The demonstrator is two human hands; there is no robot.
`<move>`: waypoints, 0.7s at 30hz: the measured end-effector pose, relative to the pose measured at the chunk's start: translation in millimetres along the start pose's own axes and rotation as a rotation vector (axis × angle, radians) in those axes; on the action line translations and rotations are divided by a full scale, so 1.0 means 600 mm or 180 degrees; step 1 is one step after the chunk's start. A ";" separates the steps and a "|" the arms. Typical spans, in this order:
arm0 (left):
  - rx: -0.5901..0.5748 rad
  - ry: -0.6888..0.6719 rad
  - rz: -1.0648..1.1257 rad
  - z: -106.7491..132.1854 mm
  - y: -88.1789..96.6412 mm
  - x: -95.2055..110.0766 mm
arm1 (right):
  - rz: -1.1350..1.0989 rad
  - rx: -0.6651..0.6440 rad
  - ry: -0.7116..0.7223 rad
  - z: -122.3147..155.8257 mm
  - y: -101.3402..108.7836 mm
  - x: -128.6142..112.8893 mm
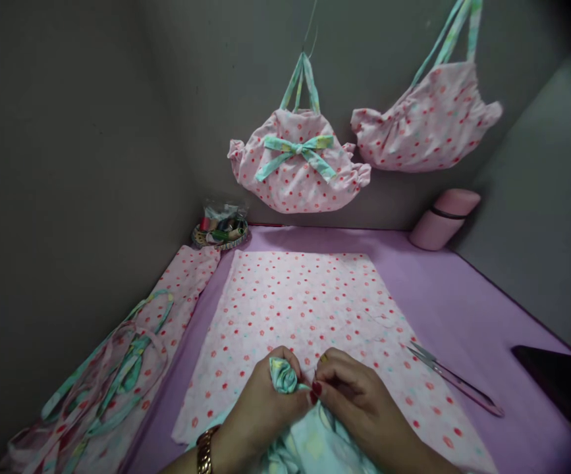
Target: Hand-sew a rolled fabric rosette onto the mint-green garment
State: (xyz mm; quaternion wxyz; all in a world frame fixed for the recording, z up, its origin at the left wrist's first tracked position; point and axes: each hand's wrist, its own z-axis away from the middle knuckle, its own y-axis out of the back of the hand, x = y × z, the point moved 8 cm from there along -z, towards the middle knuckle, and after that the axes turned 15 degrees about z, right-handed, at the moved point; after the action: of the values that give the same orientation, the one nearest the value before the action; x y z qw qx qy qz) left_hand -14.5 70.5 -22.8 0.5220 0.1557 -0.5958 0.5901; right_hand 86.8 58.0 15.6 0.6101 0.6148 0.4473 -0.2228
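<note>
My left hand (260, 401), with a gold watch at the wrist, is closed around gathered teal fabric (309, 441) with pale yellow patches. A scrunched, rolled end of that fabric sticks up between the thumb and fingers. Close against it, my right hand (352, 388) is closed in a pinch, thumb and fingertips touching the fabric's edge. A fine line, a needle or thread, shows between the fingertips; it is too thin to tell which. The rest of the teal fabric hangs below both hands and runs out of the frame.
Dotted pink cloth (295, 296) lies flat on the purple table (443, 289). Scissors (456, 378) rest at its right edge, near a dark flat object (552, 382). A pink bottle (443, 220), a thread basket (220, 230), loose ribbons (127, 368) and two hanging pink bags (299, 187) surround it.
</note>
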 end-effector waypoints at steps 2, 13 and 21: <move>-0.0099 0.0086 -0.0002 0.001 -0.005 0.000 | -0.0102 0.0161 0.0056 0.003 0.005 -0.008; -0.0155 0.0370 -0.0586 0.010 -0.010 -0.010 | -0.2015 0.1185 -0.1182 0.004 0.038 0.072; -0.0117 0.0279 -0.0213 0.001 0.000 -0.010 | -0.2237 0.1619 -0.1416 -0.009 0.137 0.114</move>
State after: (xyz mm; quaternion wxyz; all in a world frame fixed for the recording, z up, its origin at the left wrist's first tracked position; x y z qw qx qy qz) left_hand -12.4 67.6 -27.6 0.5698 0.1399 -0.5776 0.5675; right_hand 187.4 94.2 5.5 0.4092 0.4937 0.4179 -0.6435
